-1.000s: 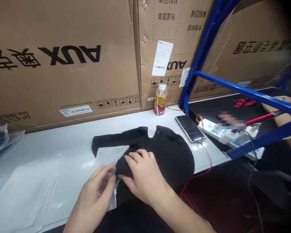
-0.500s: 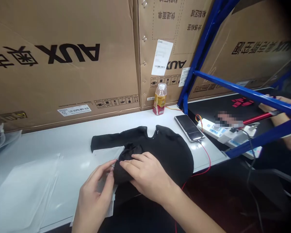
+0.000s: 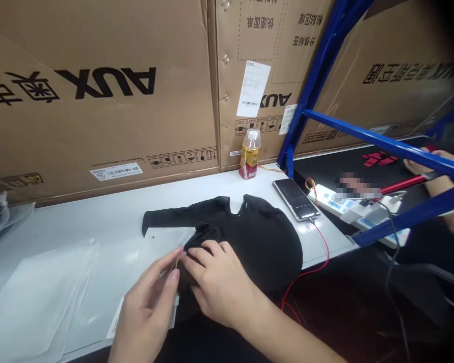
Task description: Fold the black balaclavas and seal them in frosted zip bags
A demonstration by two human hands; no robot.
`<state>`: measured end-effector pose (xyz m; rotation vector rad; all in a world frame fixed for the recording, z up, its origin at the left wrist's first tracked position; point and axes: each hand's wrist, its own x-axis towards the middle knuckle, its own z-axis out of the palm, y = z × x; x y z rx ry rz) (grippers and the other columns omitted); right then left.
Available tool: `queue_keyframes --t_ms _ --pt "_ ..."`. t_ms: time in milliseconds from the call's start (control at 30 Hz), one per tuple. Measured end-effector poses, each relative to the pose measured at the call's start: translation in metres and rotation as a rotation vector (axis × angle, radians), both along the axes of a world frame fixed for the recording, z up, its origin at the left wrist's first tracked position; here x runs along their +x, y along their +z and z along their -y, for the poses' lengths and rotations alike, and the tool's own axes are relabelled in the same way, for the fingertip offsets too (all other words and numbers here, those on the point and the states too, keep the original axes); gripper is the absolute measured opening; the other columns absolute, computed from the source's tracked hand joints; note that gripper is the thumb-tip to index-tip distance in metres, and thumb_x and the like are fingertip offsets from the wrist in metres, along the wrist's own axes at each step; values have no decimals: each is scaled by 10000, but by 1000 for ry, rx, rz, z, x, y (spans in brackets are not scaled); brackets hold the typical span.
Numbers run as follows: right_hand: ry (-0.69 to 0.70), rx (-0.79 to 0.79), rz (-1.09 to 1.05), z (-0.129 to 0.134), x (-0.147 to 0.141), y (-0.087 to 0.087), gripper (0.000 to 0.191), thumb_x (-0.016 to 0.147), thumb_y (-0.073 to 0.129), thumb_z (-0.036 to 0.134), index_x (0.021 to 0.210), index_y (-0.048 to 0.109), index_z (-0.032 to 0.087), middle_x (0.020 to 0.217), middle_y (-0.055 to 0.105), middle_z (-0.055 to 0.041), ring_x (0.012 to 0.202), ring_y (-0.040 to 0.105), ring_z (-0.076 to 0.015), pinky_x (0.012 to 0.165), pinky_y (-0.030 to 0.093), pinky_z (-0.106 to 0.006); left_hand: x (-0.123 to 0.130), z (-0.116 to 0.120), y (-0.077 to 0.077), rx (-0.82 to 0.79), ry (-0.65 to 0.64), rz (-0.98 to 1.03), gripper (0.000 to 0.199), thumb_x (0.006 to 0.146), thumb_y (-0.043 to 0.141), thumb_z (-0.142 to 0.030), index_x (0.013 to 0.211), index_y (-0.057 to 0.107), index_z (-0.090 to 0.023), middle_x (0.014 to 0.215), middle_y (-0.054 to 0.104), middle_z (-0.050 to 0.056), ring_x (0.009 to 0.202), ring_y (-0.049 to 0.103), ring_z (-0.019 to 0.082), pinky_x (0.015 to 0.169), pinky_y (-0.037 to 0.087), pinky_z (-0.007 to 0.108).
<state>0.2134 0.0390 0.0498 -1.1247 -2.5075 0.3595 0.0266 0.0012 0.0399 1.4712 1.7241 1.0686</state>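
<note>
- While the left hand [image 3: 147,307] pinches the edge of a translucent bag [image 3: 168,242] between thumb and fingertips, a black cloth item [image 3: 265,239] lies spread on the near side of the white table [image 3: 109,217], partly under the bag and the right hand [image 3: 221,282].
- The right hand rests on the bunched part of the black cloth beside the bag's edge, its fingers bent and close together; whether they grip the fabric or only press it, I cannot tell.
- A long strip of the cloth reaches left, and its broad rounded part lies to the right, with a notch in the far edge.
- To the left on the table is a stack of flat translucent bags [image 3: 41,292]; more bags [image 3: 5,224], with something dark inside, lie at the far left.
- Just beyond the cloth's right part is a phone [image 3: 295,199], screen up, with a red cable [image 3: 328,247] plugged into its near end and hanging over the table edge.
- A bottle [image 3: 248,159] with a white cap stands upright at the far side, near the large cardboard boxes [image 3: 136,40] printed AUX.
- On the right, a blue metal frame [image 3: 374,140] crosses the view; around it are a white power strip [image 3: 327,200], red pieces [image 3: 379,159] on a dark surface and another person's hand [image 3: 435,160].
</note>
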Motion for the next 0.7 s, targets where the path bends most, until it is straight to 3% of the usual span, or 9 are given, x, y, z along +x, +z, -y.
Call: queue_keyframes --t_ms 67,133,200,267,367,467,600,700 --pt "-82 -32 19 2 -7 2 486 1000 561 208 1481 534 149 1369 674 -124 1154 569 -321 884 514 -488 -3 4 2 20 -42 -46 477 961 620 -588 1364 709 -348 1410 719 7 1362 643 294 1088 585 414" --pt "-62 -32 40 2 -9 4 484 995 529 167 1479 541 146 1407 661 -127 1163 573 -327 889 521 -496 -9 6 3 54 -43 -80 475 978 603 -577 1388 695 -355 1388 733 -2 1346 656 289 1122 560 434" --pt "45 -32 33 1 -4 6 526 991 545 193 1514 511 148 1516 599 -117 1317 511 -359 1018 488 -548 -16 5 2 93 -2 -114 444 992 595 -557 1366 708 -348 1341 758 5 1266 711 282 1140 547 451" --pt "146 -79 -7 -1 3 8 585 982 578 259 1550 478 161 1619 510 -91 1492 368 -383 1174 376 -595 -25 0 -3 128 22 -208 421 1013 564 -533 1350 711 -329 1355 748 25 1218 737 283 1126 561 469" --pt "211 -190 -83 -2 13 8 594 972 580 310 1545 497 180 1654 474 -71 1588 247 -384 1271 246 -607 -35 -10 -16 138 -67 -388 485 1035 495 -531 1448 637 -318 1528 626 45 1404 601 333 1181 484 559" --pt "301 -243 -158 -7 14 1 477 960 584 314 1407 629 154 1535 607 -100 1566 345 -352 1309 214 -550 -36 -19 -27 69 -255 -457 568 1080 366 -496 1625 408 -343 1669 445 9 1570 351 323 1263 285 614" --pt "441 -245 -297 -17 13 -9 421 944 560 187 1350 669 176 1467 674 -65 1472 513 -208 1288 310 -359 -34 -21 -30 11 -354 -475 568 1115 251 -437 1679 223 -375 1734 279 -35 1611 214 274 1284 224 574" --pt "258 -114 -342 -21 12 -13 392 976 531 161 1337 682 194 1455 679 -50 1458 516 -187 1258 364 -360 -34 -21 -29 5 -342 -482 577 1115 260 -443 1684 205 -365 1744 254 -31 1615 194 282 1285 217 574"
